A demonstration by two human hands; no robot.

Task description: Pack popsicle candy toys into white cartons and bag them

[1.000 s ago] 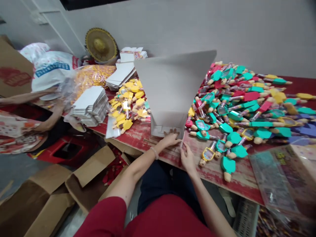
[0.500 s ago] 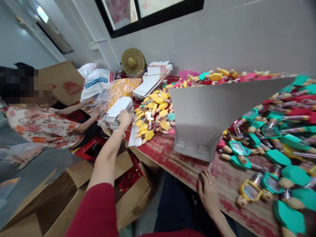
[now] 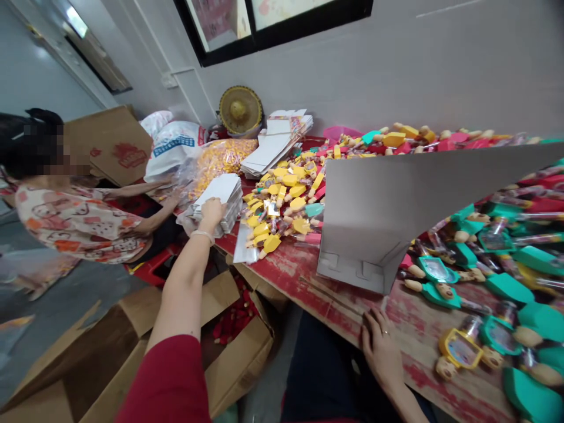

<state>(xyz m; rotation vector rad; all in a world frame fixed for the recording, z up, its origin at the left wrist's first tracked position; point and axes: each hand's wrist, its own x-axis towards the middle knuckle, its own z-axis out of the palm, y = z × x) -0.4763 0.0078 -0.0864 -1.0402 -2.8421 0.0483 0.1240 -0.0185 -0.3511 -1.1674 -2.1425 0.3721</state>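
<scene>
My left hand [image 3: 212,214] reaches far out to the left, its curled fingers closed at the top of a stack of flat white cards [image 3: 221,191]; the fingertips are partly hidden. My right hand [image 3: 382,346] lies on the table edge with its fingers out, holding nothing. Just beyond it stands an open display box [image 3: 365,217] of grey-white card, with a tall back and a slotted low front. Yellow toys [image 3: 293,194] with clear tubes and bear heads are heaped left of the box. Green ones [image 3: 509,288] are spread to its right.
A co-worker [image 3: 79,223] sits at the left, hands at a clear bag of yellow pieces [image 3: 227,155]. More flat printed cards [image 3: 275,144] lie behind. Below the worn red table [image 3: 304,288] stands an open carton [image 3: 240,364] with red pieces. A straw hat [image 3: 239,110] leans at the wall.
My left hand has shifted slightly left over the card stack. The view has swung a little, so the table things appear further right. My right hand stays on the table edge.
</scene>
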